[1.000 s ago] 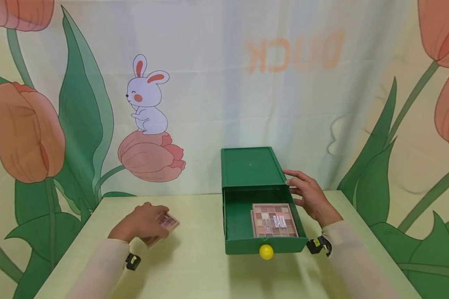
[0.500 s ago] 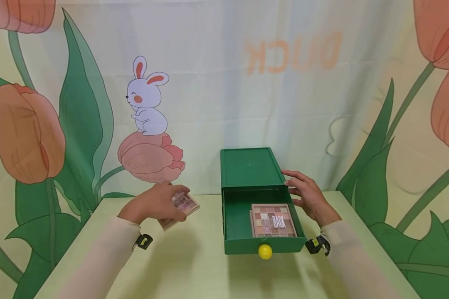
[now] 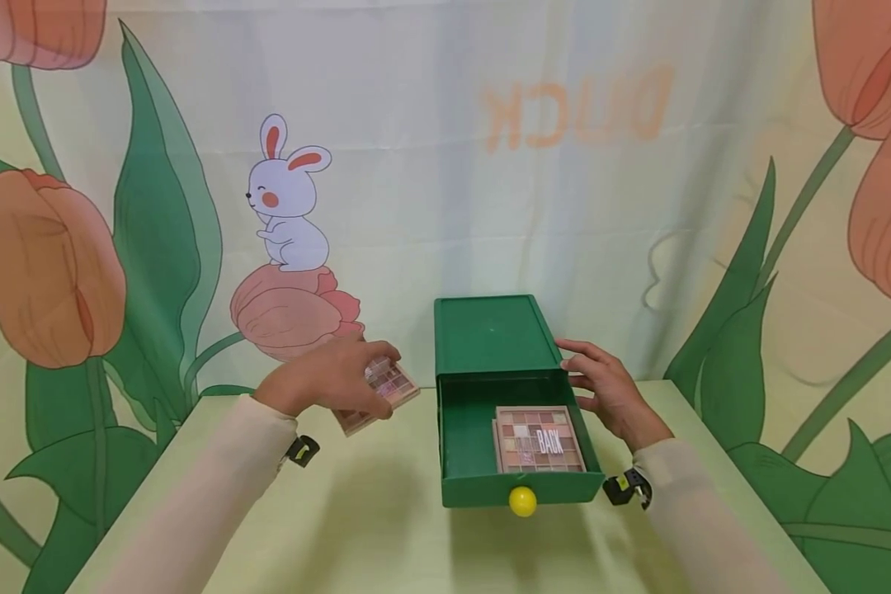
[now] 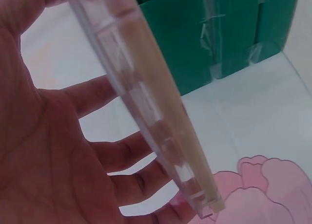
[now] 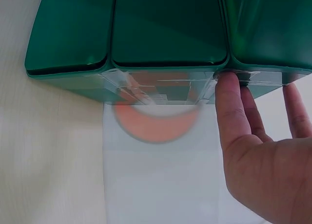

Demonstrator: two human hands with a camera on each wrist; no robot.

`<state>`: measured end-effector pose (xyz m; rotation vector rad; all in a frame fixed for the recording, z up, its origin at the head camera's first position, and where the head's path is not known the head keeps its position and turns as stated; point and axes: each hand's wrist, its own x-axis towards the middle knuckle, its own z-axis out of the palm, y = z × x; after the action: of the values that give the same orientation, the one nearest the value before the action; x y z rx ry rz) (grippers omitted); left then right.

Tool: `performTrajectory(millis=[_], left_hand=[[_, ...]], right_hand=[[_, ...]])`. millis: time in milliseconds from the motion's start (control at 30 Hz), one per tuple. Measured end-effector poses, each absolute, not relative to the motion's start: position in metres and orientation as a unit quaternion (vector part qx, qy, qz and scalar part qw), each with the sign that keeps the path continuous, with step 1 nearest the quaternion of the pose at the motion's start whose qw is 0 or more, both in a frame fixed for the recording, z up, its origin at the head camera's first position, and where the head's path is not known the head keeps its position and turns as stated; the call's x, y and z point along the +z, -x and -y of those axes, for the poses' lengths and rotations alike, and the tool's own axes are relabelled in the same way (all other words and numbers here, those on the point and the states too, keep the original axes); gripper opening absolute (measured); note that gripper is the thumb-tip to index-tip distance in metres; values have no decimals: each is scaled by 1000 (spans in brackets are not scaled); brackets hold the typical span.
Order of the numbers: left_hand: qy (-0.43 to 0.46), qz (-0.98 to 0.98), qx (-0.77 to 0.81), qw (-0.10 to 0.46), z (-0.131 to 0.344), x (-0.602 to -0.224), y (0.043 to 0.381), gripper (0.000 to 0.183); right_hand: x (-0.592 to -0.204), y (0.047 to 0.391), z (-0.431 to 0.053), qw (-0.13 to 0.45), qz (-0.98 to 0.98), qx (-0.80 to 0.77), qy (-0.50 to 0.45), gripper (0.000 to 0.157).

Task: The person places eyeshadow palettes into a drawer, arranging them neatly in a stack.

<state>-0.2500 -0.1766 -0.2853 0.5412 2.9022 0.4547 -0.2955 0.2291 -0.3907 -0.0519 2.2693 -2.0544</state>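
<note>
My left hand (image 3: 334,373) grips a flat pinkish eyeshadow palette (image 3: 395,384) with a clear lid, thumb and fingers across its face. It is held above the tabletop, left of the green drawer unit (image 3: 487,334). Edge-on, the palette (image 4: 146,97) crosses the left wrist view in front of the palm. The pulled-out top drawer (image 3: 462,433) contains similar stacked palettes (image 3: 540,441), the upper one marked "BACK". At the unit's right side, my right hand (image 3: 618,398) steadies it with extended fingertips; in the right wrist view the fingers (image 5: 231,107) touch its taped edge.
A round yellow knob (image 3: 523,502) juts from the drawer front. Behind the pale table (image 3: 386,528) hangs a curtain (image 3: 408,165) printed with tulips and a rabbit. Clear tape (image 5: 165,83) joins the stacked green sections of the unit.
My left hand has lifted the palette and carried it right and away from me, closer to the drawer unit. The right hand stays at the unit's side.
</note>
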Motion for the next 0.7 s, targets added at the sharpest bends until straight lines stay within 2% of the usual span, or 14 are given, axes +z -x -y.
performTrajectory(millis=[333,700], left_hand=[[-197,-965,149,81,164,-268,247,71],[-230,-965,104,71,125,-254,245,73]], right_hand=[[-390,296,-227,39,-740,-671,18,54],[-390,296,-228,39,-743,-668,11,54]])
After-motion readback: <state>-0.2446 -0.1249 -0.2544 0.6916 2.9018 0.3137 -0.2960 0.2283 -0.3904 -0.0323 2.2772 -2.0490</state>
